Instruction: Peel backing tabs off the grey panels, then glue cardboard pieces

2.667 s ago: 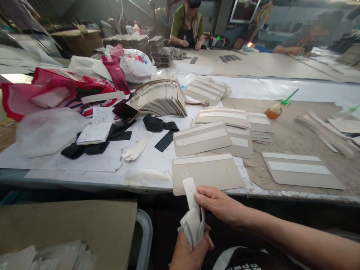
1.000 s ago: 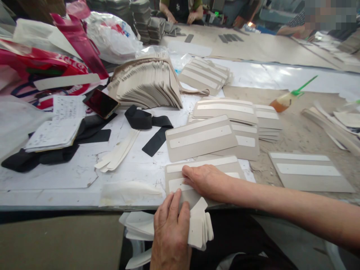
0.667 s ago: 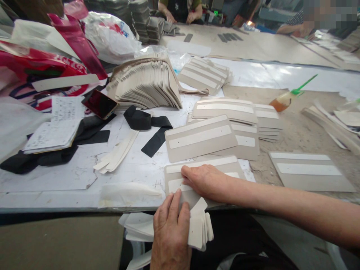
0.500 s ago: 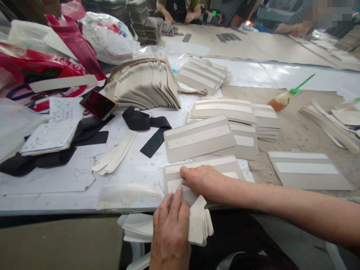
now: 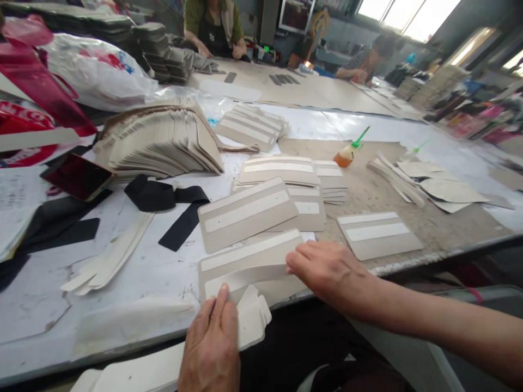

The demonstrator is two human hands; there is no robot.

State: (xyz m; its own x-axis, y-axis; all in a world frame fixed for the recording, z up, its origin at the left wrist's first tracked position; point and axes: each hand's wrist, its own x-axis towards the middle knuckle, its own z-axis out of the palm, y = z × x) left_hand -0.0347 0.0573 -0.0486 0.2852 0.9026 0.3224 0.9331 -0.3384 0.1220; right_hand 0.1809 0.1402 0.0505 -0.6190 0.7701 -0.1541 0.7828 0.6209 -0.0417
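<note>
A beige rectangular panel [image 5: 293,287] lies at the table's near edge, with a white strip along its upper side. Across its middle runs a second white strip [image 5: 253,274], flat at its left end and raised at its right. My right hand [image 5: 330,269] pinches that raised end. My left hand [image 5: 210,345] presses the flat end with outstretched fingertips. Under the same palm it holds a bundle of loose white strips [image 5: 141,370], fanned out on both sides; the thumb is hidden.
Finished-looking panels [image 5: 249,212] are piled just beyond, and another panel [image 5: 379,237] lies to the right. Behind are a fanned stack of beige pieces [image 5: 163,141] and a glue bottle [image 5: 345,156]. Black ribbon [image 5: 151,193] and a phone [image 5: 77,175] lie left. Two people are across the tables.
My right hand has slid rightward along the strip to its far end, lifting it. My left fingertips stay on the left end. The view has swung to the right.
</note>
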